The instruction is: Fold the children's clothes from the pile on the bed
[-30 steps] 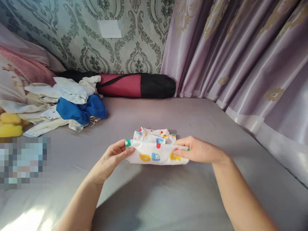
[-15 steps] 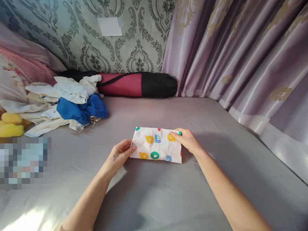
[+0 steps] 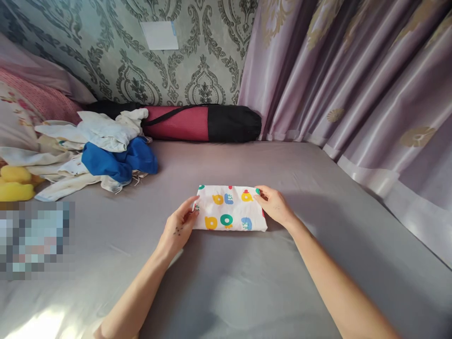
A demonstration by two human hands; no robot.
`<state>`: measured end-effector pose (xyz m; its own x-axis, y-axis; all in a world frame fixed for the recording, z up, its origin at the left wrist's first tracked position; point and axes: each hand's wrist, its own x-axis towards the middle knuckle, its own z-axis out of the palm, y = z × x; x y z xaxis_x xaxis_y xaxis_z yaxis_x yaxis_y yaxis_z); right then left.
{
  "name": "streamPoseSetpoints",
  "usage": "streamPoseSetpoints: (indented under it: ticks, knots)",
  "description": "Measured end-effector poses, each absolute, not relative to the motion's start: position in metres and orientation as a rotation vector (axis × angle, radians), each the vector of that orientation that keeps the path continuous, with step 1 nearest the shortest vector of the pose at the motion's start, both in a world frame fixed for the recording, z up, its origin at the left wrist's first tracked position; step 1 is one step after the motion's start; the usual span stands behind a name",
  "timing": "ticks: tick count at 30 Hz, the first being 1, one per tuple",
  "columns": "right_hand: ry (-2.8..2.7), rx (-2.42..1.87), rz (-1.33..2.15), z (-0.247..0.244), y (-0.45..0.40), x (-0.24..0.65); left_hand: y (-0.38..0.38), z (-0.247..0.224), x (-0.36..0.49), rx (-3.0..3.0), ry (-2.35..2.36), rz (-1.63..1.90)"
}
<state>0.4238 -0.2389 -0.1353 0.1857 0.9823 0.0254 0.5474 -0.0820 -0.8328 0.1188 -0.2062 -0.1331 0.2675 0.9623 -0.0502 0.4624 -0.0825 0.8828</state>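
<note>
A white cloth [image 3: 233,209] with yellow, green, blue and red prints is folded into a flat rectangle over the grey sheet [image 3: 226,282]. My left hand [image 3: 181,221] pinches its left edge between thumb and fingers. At the upper right corner, my right hand [image 3: 273,202] grips the cloth, thumb on the near side; some of its fingers are hidden behind the fabric.
Crumpled white clothes [image 3: 109,132] and a blue garment [image 3: 120,160] lie at the left, near a yellow plush item [image 3: 16,183]. A red and black bag [image 3: 180,123] rests along the wall. Purple curtains [image 3: 318,84] hang at the right.
The cloth's near edge has risen a little and its print lies flatter. My left hand has moved slightly right and up along the left edge; my right thumb has shifted toward the corner.
</note>
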Motion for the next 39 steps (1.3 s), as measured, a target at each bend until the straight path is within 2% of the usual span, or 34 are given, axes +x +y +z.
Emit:
streamPoseSetpoints:
  ticks: [6,11,13,16,20,23,39]
  knots:
    - [-1.501,-1.963,0.422,-0.136,-0.239,0.420,-0.206,-0.131,0.120,1.931,1.415,0.629]
    - [-1.487,-2.121,0.373,-0.123,-0.243,0.413,-0.208,-0.131,0.120,1.993,1.393,0.589]
    - [-1.470,-2.211,0.426,-0.111,-0.248,0.410,-0.209,-0.131,0.119,2.015,1.380,0.576]
    - [-1.445,-2.287,0.691,-0.093,-0.257,0.407,-0.209,-0.132,0.119,2.034,1.377,0.562]
    - [-1.418,-2.160,1.090,-0.084,-0.265,0.410,-0.209,-0.132,0.118,2.062,1.358,0.537]
    - [-1.390,-2.049,1.233,-0.087,-0.267,0.412,-0.209,-0.134,0.117,2.093,1.328,0.540]
    - [-1.586,-2.156,1.142,-0.089,-0.270,0.411,-0.207,-0.141,0.113,2.154,1.309,0.554]
